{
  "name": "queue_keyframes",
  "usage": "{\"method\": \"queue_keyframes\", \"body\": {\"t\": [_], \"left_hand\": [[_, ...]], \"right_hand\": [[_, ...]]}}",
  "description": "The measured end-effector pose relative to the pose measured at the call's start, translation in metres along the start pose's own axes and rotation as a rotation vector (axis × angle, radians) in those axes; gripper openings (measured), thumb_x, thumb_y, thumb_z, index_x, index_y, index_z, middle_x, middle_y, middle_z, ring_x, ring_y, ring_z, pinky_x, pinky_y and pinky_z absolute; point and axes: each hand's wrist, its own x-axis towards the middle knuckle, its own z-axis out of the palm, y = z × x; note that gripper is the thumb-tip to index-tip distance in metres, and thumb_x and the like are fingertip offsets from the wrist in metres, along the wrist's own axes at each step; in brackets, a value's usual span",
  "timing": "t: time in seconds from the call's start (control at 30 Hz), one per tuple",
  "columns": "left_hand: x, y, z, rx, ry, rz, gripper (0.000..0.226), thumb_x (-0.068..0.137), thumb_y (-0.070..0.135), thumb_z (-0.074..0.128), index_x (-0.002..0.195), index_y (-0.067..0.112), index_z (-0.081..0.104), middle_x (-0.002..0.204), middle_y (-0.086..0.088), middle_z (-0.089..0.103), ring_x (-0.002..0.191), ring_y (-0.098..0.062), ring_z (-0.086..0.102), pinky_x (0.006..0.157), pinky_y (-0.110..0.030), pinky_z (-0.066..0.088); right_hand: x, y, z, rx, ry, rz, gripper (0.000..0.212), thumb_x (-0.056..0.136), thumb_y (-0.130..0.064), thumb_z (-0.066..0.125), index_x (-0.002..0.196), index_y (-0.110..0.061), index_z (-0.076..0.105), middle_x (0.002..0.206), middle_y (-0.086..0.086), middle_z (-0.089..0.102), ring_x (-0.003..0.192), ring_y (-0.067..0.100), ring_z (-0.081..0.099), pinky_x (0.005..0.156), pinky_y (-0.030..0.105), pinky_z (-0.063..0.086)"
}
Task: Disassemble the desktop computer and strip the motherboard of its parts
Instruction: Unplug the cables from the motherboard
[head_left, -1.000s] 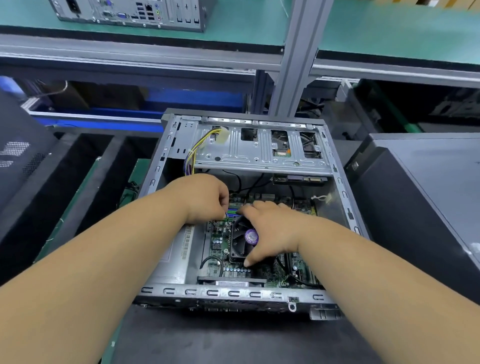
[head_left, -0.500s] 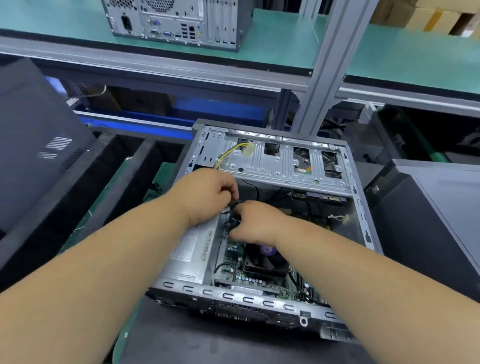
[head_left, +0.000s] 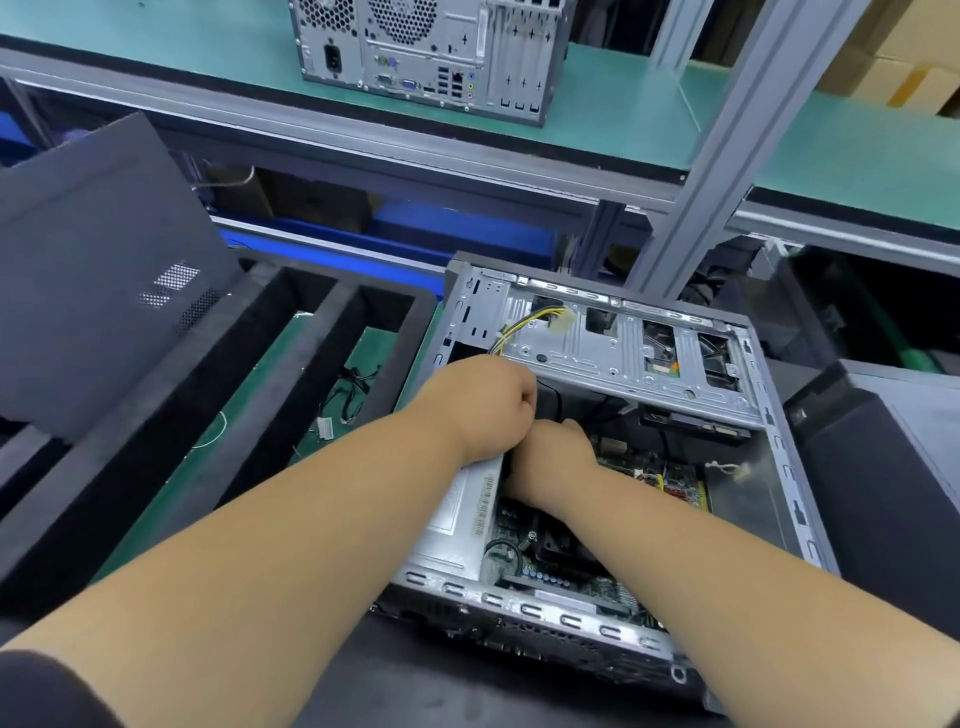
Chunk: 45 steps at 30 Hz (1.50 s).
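The open desktop case (head_left: 519, 608) lies on its side in front of me. Inside are the green motherboard (head_left: 670, 478), a black CPU fan (head_left: 561, 545), the silver power supply (head_left: 457, 519) and a metal drive cage (head_left: 597, 353). My left hand (head_left: 483, 405) is a curled fist at the power supply's far end, gripping a black cable (head_left: 556, 400). My right hand (head_left: 550, 462) sits just below it over the board's edge, fingers curled down round a black connector (head_left: 511, 467) that is mostly hidden.
A yellow-and-black lead with a white plug (head_left: 561, 317) lies on the drive cage. A removed side panel (head_left: 93, 270) leans at left over a black divided tray (head_left: 291, 374) holding loose wires (head_left: 353, 384). Another tower (head_left: 431, 52) stands on the shelf; a dark panel (head_left: 883, 467) lies at right.
My right hand left the CPU fan and moved up-left to meet my left hand at the board's edge. Both hands have drawn together near the power supply. My head has shifted left.
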Motion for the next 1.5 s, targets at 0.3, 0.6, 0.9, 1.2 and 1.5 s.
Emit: {"method": "queue_keyframes", "body": {"t": [0.3,0.6,0.9,1.2,1.5], "left_hand": [[0.003,-0.004,0.003,-0.008,0.026,-0.004,0.016,0.082,0.019,0.046,0.079,0.027,0.059,0.08,0.007,0.058,0.075,-0.017,0.054,0.055,-0.026,0.038],[0.005,-0.005,0.005,-0.004,0.08,0.01,0.018,0.083,0.017,0.047,0.088,0.021,0.064,0.085,0.002,0.059,0.075,-0.02,0.053,0.054,-0.026,0.036],[0.007,-0.005,0.005,-0.016,0.091,0.049,0.018,0.082,0.018,0.047,0.082,0.023,0.064,0.088,0.001,0.066,0.08,-0.023,0.056,0.065,-0.03,0.046],[-0.016,0.017,-0.005,-0.109,0.162,0.202,0.027,0.078,0.009,0.052,0.085,0.032,0.064,0.087,0.013,0.063,0.083,-0.014,0.057,0.07,-0.025,0.044],[-0.025,0.08,0.016,-0.259,0.192,0.144,0.041,0.079,0.004,0.054,0.078,0.045,0.06,0.089,0.021,0.067,0.087,-0.009,0.063,0.081,-0.029,0.049]], "right_hand": [[-0.004,0.0,-0.004,-0.091,-0.072,0.02,0.03,0.081,-0.028,0.051,0.058,-0.018,0.036,0.059,-0.004,0.038,0.073,0.025,0.044,0.073,0.035,0.02],[-0.005,-0.002,-0.004,-0.042,-0.091,0.038,0.032,0.081,-0.023,0.047,0.056,-0.02,0.027,0.056,-0.001,0.03,0.071,0.023,0.038,0.07,0.035,0.013],[-0.05,0.033,-0.055,0.573,-0.255,0.149,0.044,0.088,-0.059,0.058,0.109,-0.023,0.069,0.109,0.0,0.069,0.102,0.019,0.062,0.095,0.036,0.046],[-0.14,0.101,-0.108,0.801,0.029,0.205,0.029,0.098,-0.048,0.053,0.111,-0.031,0.071,0.104,-0.016,0.071,0.096,0.003,0.063,0.063,0.006,0.042],[-0.172,0.144,-0.107,0.974,0.1,0.094,0.026,0.1,-0.036,0.05,0.106,-0.027,0.074,0.098,-0.014,0.073,0.09,0.0,0.067,0.078,0.018,0.048]]}}
